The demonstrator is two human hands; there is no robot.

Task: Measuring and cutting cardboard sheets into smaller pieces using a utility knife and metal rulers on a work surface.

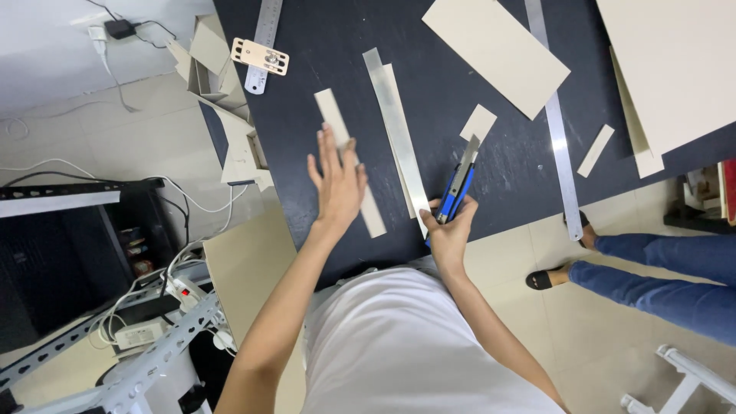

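Seen from above, a person in a white top stands at the near edge of a black worktable strewn with beige cardboard pieces. The right hand is wrapped around a blue utility knife, its fingers closed on the handle and the blade end pointing away from the body, resting beside the lower end of a long steel ruler that lies diagonally on the table. The left hand is flat and open, fingers spread wide, lying over a narrow cardboard strip that runs roughly parallel to the ruler, just to its left; the strip's near end sticks out below the palm.

A small cardboard offcut lies just beyond the knife tip. Farther up sits a large rectangular cardboard sheet, and beside it a second long metal ruler reaches past the table's near edge. A third ruler lies at the top left, next to a small tan plate with holes. Cardboard scraps hang off the table's left corner.

At the right, another person's legs in blue jeans and dark sandals stand on the tiled floor. At the lower left are metal shelving and white cables
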